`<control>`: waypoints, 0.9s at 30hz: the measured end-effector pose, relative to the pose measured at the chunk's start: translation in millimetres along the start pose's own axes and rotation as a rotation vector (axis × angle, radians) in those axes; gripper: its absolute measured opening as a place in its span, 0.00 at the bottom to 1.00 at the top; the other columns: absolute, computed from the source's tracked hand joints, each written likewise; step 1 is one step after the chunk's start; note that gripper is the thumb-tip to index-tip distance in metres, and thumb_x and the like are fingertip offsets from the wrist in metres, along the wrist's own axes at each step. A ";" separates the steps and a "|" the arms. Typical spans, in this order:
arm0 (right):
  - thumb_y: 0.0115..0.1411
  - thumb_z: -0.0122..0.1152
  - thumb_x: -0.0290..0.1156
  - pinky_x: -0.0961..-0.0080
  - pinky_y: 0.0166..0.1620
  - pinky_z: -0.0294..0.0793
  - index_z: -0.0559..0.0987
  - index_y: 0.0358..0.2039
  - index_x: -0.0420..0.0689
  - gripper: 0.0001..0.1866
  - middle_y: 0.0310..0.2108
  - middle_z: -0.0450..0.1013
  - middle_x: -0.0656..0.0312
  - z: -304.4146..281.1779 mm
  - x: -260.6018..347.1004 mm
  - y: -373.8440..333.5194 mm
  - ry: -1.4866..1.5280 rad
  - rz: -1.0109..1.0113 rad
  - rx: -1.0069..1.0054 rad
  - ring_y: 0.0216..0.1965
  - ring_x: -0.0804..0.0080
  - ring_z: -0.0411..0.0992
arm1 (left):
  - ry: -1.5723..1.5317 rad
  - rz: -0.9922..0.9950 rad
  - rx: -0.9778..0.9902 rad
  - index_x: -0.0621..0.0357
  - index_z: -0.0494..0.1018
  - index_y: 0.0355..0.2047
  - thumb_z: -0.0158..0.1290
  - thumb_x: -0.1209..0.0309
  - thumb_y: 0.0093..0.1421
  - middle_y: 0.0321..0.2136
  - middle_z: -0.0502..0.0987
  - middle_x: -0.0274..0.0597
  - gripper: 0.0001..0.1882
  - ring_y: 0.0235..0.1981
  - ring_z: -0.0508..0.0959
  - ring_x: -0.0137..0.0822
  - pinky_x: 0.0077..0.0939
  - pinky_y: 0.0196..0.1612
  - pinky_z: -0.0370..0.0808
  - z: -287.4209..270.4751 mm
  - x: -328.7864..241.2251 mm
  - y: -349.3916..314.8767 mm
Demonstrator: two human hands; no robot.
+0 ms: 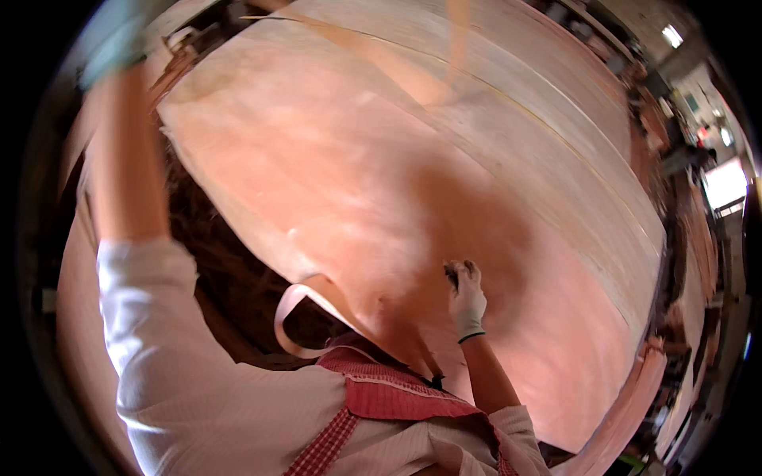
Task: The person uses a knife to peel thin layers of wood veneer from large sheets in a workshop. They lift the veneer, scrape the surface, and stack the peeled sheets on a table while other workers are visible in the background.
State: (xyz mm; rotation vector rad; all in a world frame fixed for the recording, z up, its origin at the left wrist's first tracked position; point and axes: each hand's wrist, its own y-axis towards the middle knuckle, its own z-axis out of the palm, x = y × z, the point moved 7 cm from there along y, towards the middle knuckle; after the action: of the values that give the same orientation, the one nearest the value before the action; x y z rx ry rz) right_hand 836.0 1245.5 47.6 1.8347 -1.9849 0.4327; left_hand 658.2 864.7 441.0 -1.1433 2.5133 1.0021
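Two gloves on, and only one I can really report on. My right hand (467, 293), white glove with a dark green cuff edge, is over the big pinkish wood veneer sheet (333, 166), fingers curled in and dark at the tips. Can't tell if they're pinching anything or touching the wood. My left hand (115, 40) is way out at the upper left, arm stretched, just a pale turquoise blur, so no clue whether those fingers are clenched or loose. The sheet's spread right in front of me, near edge by my red apron (413, 394), where a pale strip (287, 308) loops up. Bright window (725, 184) far off right.
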 end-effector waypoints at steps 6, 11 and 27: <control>0.55 0.55 0.26 0.57 0.47 0.73 0.65 0.58 0.64 0.30 0.59 0.61 0.60 50.8 26.8 -21.4 -0.255 -0.066 0.054 0.53 0.54 0.68 | 0.734 -0.795 -0.435 0.61 0.69 0.44 0.47 0.62 0.61 0.37 0.75 0.49 0.17 0.40 0.75 0.44 0.37 0.42 0.73 -165.5 17.0 -422.8; 0.53 0.52 0.24 0.58 0.48 0.73 0.66 0.57 0.64 0.30 0.59 0.61 0.61 55.2 12.0 -19.0 -0.225 -0.145 -0.038 0.51 0.55 0.69 | 0.488 -1.436 0.150 0.61 0.68 0.45 0.50 0.63 0.58 0.38 0.74 0.53 0.18 0.41 0.75 0.49 0.41 0.42 0.73 140.2 11.1 -678.7; 0.55 0.57 0.32 0.60 0.47 0.74 0.65 0.58 0.62 0.29 0.61 0.59 0.62 122.2 106.9 -65.8 -0.367 -0.212 0.099 0.51 0.55 0.69 | -2.091 -1.635 -0.377 0.55 0.71 0.41 0.51 0.60 0.60 0.38 0.74 0.39 0.14 0.39 0.75 0.40 0.43 0.42 0.74 373.7 38.9 -594.7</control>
State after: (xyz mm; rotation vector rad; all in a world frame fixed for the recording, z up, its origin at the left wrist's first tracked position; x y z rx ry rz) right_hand 885.4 1087.4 -9.5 2.2944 -1.9887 0.1382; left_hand 1031.6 807.8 -152.5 -0.7463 -0.3397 0.9106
